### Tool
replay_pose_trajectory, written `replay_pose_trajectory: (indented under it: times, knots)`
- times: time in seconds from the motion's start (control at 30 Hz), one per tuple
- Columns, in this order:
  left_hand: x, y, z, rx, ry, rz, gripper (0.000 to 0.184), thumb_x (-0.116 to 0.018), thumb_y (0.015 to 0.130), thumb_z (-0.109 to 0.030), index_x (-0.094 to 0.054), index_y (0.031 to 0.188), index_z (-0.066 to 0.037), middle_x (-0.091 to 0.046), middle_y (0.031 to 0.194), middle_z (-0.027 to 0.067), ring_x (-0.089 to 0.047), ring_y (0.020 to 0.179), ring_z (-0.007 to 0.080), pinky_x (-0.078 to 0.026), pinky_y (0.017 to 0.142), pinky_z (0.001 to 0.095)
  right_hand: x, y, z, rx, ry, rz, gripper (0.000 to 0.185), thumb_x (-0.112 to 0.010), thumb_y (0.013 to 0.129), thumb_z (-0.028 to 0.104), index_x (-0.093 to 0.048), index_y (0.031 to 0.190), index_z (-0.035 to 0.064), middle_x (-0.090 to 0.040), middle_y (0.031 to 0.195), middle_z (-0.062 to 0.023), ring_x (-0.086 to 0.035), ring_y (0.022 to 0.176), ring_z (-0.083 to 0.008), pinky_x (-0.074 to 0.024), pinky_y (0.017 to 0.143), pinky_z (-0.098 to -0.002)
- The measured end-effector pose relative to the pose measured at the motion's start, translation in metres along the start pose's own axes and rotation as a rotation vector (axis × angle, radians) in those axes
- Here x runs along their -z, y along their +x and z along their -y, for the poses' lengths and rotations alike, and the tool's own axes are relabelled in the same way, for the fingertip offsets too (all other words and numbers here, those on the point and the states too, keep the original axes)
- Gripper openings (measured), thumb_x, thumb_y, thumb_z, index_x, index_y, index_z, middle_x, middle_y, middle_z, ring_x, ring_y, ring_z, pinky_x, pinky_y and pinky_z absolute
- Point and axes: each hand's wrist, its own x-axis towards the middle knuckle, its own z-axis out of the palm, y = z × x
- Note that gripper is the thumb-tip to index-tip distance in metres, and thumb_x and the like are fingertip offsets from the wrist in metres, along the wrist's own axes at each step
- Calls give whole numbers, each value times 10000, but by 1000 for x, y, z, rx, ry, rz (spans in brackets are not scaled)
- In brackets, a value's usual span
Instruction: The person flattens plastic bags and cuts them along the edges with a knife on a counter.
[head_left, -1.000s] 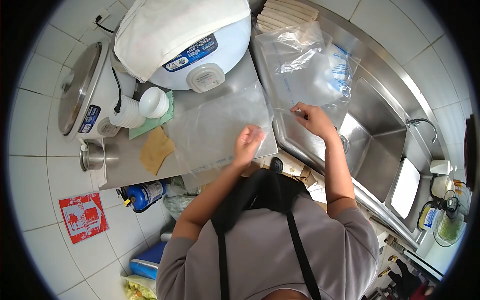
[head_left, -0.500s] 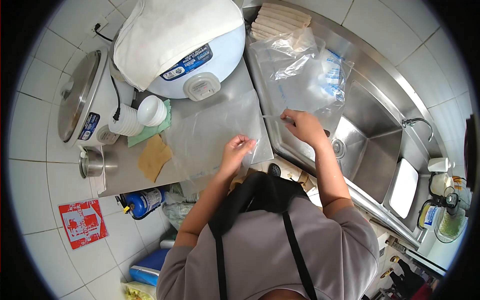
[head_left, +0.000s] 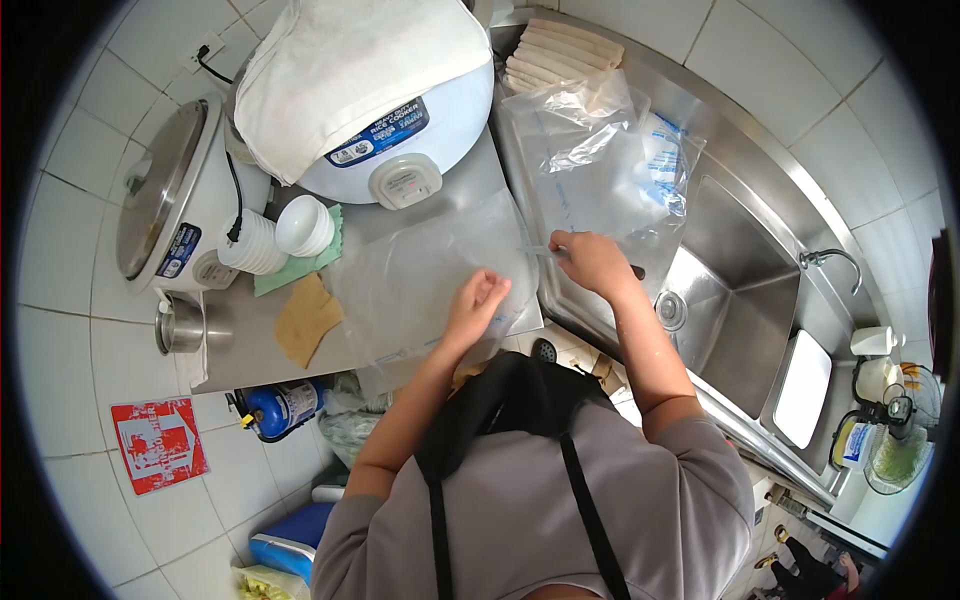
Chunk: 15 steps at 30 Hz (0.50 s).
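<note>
My right hand (head_left: 592,262) is closed around what looks like a knife. Its thin blade (head_left: 535,250) points left past my fingers, and the dark end of its handle (head_left: 638,271) shows behind my hand. My left hand (head_left: 478,308) has its fingers curled at the near right part of a large clear plastic bag (head_left: 420,265), which seems pinched there. The bag lies flat over the steel counter, and its near edge reaches the counter's front. Blade and bag overlap in view at the bag's right edge; whether they touch I cannot tell.
More clear plastic bags (head_left: 590,165) lie on the sink's left ledge, before a folded beige cloth (head_left: 560,50). A cloth-topped rice cooker (head_left: 450,130) stands behind the bag. White bowls (head_left: 303,225) and a tan cloth (head_left: 307,320) sit left. The steel sink (head_left: 740,260) is right.
My right hand has moved slightly left and nearer to me with the knife. The part of the bag by my left hand now lies flatter.
</note>
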Motion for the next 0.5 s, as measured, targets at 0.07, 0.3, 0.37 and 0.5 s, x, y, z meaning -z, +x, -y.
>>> replay_pose_trajectory:
  times: [0.07,0.3,0.37,0.5]
  knots:
    - [-3,14,-2,-192,411,-134,309,-562,893,-250,-538,1054,12,-575,1080,152,-529,1025,266,-412,874,365,-9,4,-7,19,76,-29,192,-588,785,118,-596,975,86,-643,795,-161,-614,785,-359,-471,700,-441]
    - [-51,47,26,-259,945,-190,724,-476,903,-383,-233,1389,95,-163,1488,242,-117,1402,336,-72,1143,448,-50,31,-34,76,393,24,273,-634,777,123,-570,1041,95,-600,732,-163,-593,706,-319,-450,648,-394]
    - [-55,47,28,-238,952,-159,752,-461,906,-401,-202,1399,105,-131,1499,246,-84,1413,333,-51,1150,446,-61,52,-34,84,409,-46,278,-630,783,128,-556,1049,93,-615,770,-182,-610,758,-343,-455,662,-416]
    - [-54,48,28,-244,970,-149,742,-449,911,-404,-213,1393,109,-139,1496,250,-98,1411,334,-66,1149,446,-54,90,-28,88,391,-119,292,-633,786,113,-552,1065,96,-617,800,-184,-609,759,-324,-456,662,-407]
